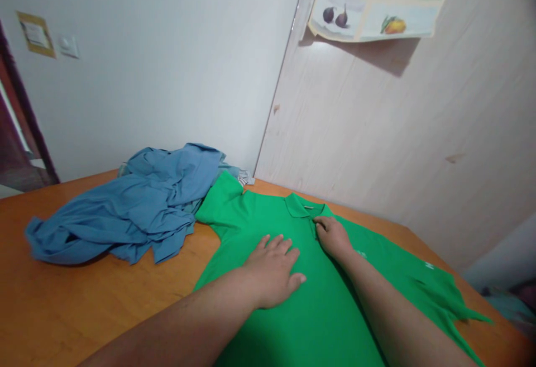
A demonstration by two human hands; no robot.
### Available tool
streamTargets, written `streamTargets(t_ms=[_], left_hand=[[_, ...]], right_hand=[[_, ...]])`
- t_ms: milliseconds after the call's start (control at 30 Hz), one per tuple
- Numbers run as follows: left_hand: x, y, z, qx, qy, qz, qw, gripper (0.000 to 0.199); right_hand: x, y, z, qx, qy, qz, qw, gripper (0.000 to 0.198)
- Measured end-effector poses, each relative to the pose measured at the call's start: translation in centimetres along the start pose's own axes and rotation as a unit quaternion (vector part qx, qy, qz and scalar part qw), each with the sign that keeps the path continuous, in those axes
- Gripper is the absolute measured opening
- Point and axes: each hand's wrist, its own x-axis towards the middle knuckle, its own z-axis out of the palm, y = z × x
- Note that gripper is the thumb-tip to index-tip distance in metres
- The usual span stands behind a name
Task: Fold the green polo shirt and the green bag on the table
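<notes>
A green polo shirt (310,311) lies spread face up on the wooden table, its collar toward the wall and its lower part running out of view. My left hand (274,272) rests flat on the chest of the shirt, fingers spread. Just below the collar (296,206), my right hand (333,236) has its fingers curled at the button placket, closed on the fabric there. One sleeve (224,202) reaches out to the left; the other, with a small white mark, lies at the right, partly creased.
A crumpled pile of blue clothing (138,205) sits on the table (176,283) left of the shirt, touching its sleeve. Behind the table stand a white wall (167,65) and a pale wood panel (355,132) with a fruit poster (377,6). Blurred fabric (511,305) shows at far right.
</notes>
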Motion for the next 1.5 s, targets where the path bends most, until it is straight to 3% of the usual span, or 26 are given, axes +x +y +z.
streamTargets(t_ms=[300,600,933,1267,1500], left_hand=[[0.0,0.0,0.2,-0.001,0.010,-0.001,1.000,0.059],[-0.1,0.0,0.2,0.005,0.014,0.003,1.000,0.060],[-0.2,0.1,0.0,-0.001,0.009,0.002,1.000,0.060],[-0.3,0.3,-0.3,-0.001,0.000,0.002,1.000,0.062],[-0.2,0.0,0.0,0.005,0.011,0.006,1.000,0.062]], right_hand=[[1.4,-1.1,-0.8,0.010,0.001,0.034,0.999,0.037],[2.5,-1.0,0.0,0.004,0.008,0.042,0.999,0.025],[2.3,-0.4,0.2,0.007,0.030,0.038,0.999,0.015],[2.4,1.2,0.6,0.083,0.069,0.035,0.994,0.016],[2.4,1.0,0.8,0.058,0.051,-0.002,0.997,0.015]])
